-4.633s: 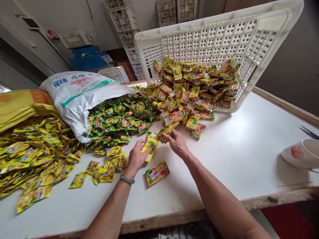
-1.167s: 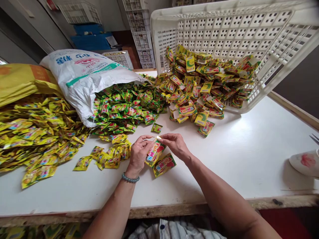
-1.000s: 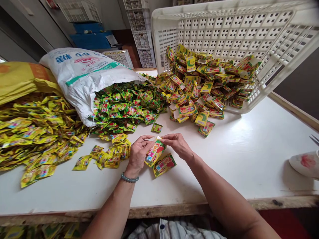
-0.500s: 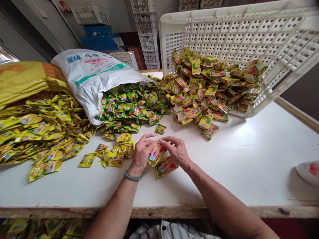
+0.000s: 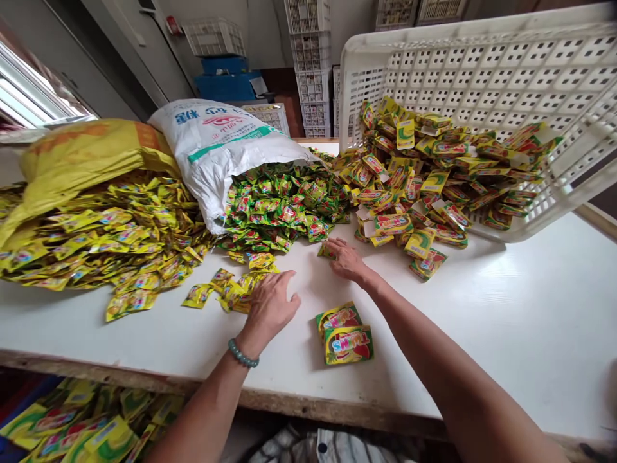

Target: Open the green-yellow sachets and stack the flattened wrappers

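Between two forearms (image 5: 429, 350), two boxes (image 5: 348, 345) overlap.

We read TWINS in coloured capitals on the front box (image 5: 349, 345) on the counter (image 5: 482, 334); the rear box (image 5: 340, 314), partly covered by it, bears the same style of lettering. The white sack (image 5: 205, 177) shows us large blue Chinese characters, probably including 砂 and 糖, a red emblem (image 5: 222, 120), and a green band (image 5: 231, 143) whose print we cannot read. Lettering on the yellow packets (image 5: 139, 247) is too small for us.
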`<state>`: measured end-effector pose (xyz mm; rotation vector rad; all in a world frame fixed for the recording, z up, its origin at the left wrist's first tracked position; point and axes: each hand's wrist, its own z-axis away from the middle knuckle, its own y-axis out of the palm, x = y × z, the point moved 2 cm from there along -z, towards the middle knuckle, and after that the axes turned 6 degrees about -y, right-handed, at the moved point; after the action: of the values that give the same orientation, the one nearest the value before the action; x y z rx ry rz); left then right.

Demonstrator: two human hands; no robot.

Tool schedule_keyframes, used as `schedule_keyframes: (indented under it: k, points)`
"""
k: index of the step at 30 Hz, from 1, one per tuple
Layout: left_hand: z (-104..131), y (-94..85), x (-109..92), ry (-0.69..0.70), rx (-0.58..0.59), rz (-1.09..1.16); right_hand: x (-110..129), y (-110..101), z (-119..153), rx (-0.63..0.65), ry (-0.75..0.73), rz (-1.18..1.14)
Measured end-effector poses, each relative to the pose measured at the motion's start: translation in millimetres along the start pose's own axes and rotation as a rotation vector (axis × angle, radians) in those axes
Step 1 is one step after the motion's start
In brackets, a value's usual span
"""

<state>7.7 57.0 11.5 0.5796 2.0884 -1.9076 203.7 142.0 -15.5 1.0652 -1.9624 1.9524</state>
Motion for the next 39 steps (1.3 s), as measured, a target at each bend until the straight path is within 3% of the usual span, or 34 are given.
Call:
schedule_keyframes:
  k: [3,7,9,12,16,19,22,26,30,33,36,39]
  points:
    - [-1,-1.9,31,-0.032,0.002,-0.3,1,10,0,0.09,-0.094,0.154]
    - [-5,-0.1,55,-0.046,0.002,-0.323,4,12,20,0.103,-0.24,0.223]
    - [-9,-2.4,62,-0.065,-0.043,-0.254,1,8,34,0.079,-0.243,0.214]
    - [-18,-9.2,69,-0.168,-0.143,-0.091,-10,-2,58,-0.041,-0.126,0.098]
    - [-32,-16.1,71,-0.334,-0.35,0.212,-23,-11,88,-0.283,0.06,-0.222]
    - [-44,-11.5,58,-0.331,-0.404,0.541,-21,-13,99,-0.411,0.169,-0.543]
    - [-55,4.8,28,-0.271,-0.273,0.795,-8,-13,96,-0.427,0.219,-0.913]
    - [-58,36.1,-21,-0.206,-0.055,0.818,9,-13,87,-0.352,0.12,-1.15]
    - [-46,60.4,-57,-0.249,0.261,1.051,9,-11,88,-0.42,0.122,-0.824]
    - [-37,62.8,-66,-0.335,0.439,1.3,5,-9,91,-0.47,0.19,-0.624]
    - [-31,58.3,-65,-0.39,0.476,1.358,4,-8,90,-0.47,0.24,-0.582]
    - [-29,57.0,-60,-0.426,0.398,1.344,4,-11,88,-0.435,0.296,-0.609]
